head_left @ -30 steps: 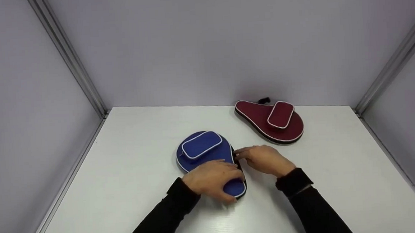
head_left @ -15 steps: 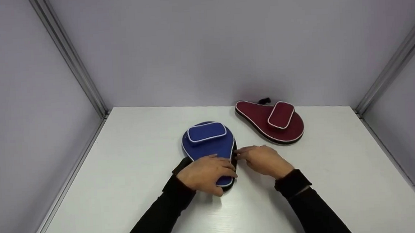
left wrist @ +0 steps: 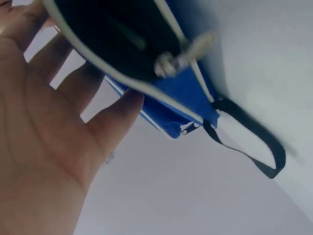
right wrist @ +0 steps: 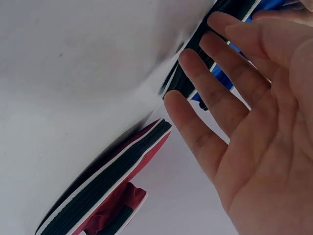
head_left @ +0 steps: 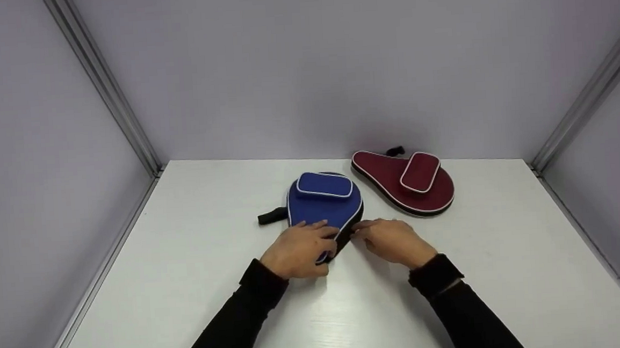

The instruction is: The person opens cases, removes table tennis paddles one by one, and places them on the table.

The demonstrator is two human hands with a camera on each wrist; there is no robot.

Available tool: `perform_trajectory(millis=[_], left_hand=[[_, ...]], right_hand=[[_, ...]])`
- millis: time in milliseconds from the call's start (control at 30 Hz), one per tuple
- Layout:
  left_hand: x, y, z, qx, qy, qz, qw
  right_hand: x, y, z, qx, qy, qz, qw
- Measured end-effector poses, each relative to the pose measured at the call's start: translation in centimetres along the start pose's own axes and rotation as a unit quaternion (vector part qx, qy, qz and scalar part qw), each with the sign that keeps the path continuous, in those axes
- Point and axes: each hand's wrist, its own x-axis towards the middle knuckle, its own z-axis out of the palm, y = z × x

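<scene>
A blue zippered case (head_left: 323,211), shaped like a table tennis paddle and edged in white, lies on the white table. My left hand (head_left: 297,250) grips its narrow near end from above, fingers spread over the top. In the left wrist view, the case's dark side band shows with a zipper pull (left wrist: 186,56) and a black strap (left wrist: 269,142). My right hand (head_left: 395,241) touches the black right side of the case with its fingertips. In the right wrist view its fingers (right wrist: 215,112) are nearly straight along that dark zipper edge.
A matching dark red case (head_left: 396,177) lies behind and to the right, close to the back wall (head_left: 283,89). It carries a small red pouch (head_left: 420,172). Side walls (head_left: 46,174) enclose the white table (head_left: 193,202).
The blue case has turned clockwise and shifted away from me, its wide end going right. Its black strap now shows on the left. My left hand moved with it; the right stayed nearly still.
</scene>
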Motion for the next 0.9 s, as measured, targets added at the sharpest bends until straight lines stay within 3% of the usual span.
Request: perform_trajectory(millis=[167,333,433,900], left_hand=[[0.6,0.4,1.0,0.032,0.06,-0.025,0.9974],[1.0,1.0,1.3,0.013,0.057,-0.096,0.9936],[1.1,1.1,1.0,0.008,0.054,-0.119,0.9914],[0.4,-0.2,-1.5,0.029,0.133,-0.119,0.9835]], right_hand=[[-0.1,0.1,0.1,0.01,0.015,-0.014,1.0],[-0.1,0.2,0.2,0.024,0.007,-0.01,1.0],[-0.1,0.1,0.2,0.02,0.002,-0.011,1.0],[-0.2,0.1,0.1,0.03,0.022,-0.025,0.999]])
